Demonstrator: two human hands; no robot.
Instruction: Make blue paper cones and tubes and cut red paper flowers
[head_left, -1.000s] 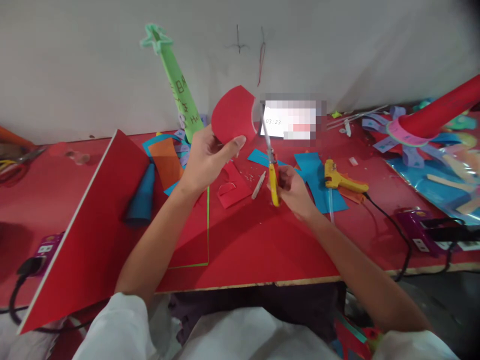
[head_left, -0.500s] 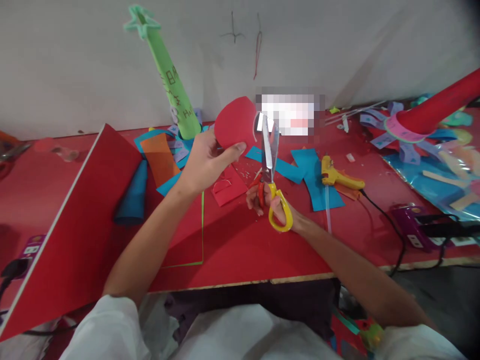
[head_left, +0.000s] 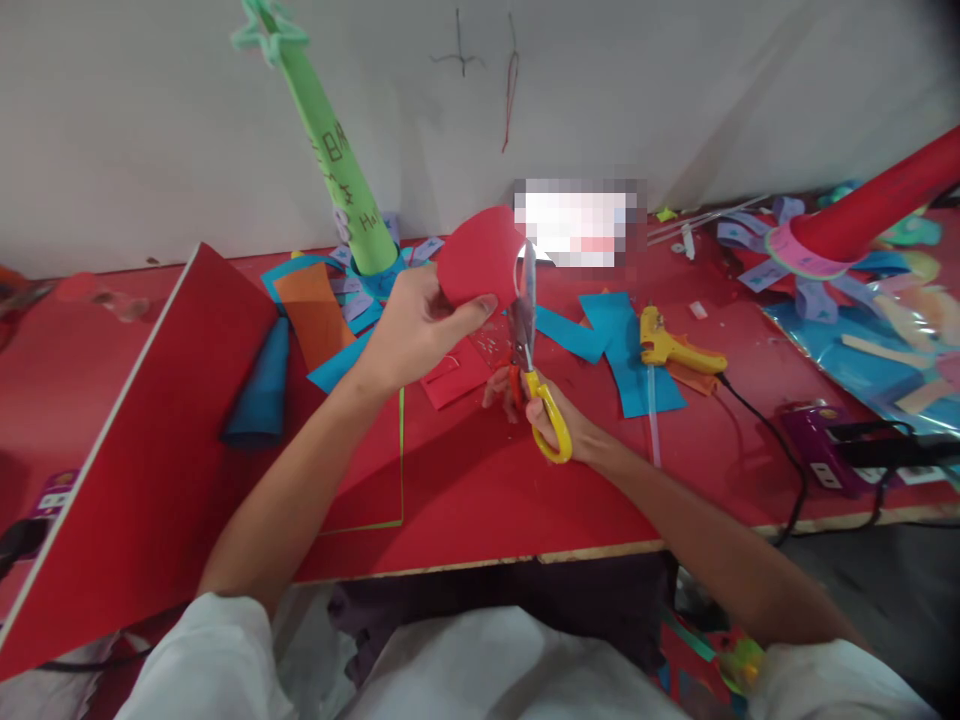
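A curved red sheet (head_left: 478,255), paper or foam, is pinched between the thumb and fingers of my left hand (head_left: 420,325) above the table. My right hand (head_left: 559,420) grips a pair of scissors (head_left: 551,425) by handles that look yellow and red. The blades point upward and stand at the sheet's right edge, nearly together. Whether they touch the sheet I cannot tell. Below the hands lies a flat red piece (head_left: 455,375) with small scraps near it, partly hidden by my left hand.
A green paper cone (head_left: 337,165) stands at the back. Blue pieces (head_left: 626,355) and a yellow glue gun (head_left: 679,348) lie right of my hands. A large red board (head_left: 150,450) leans at left beside a blue cone (head_left: 261,390). A purple power strip (head_left: 821,445) sits right.
The scissors have moved slightly left and their blades have come closer together at the red sheet's edge. My left hand still holds the sheet, which has shifted a little to the right.
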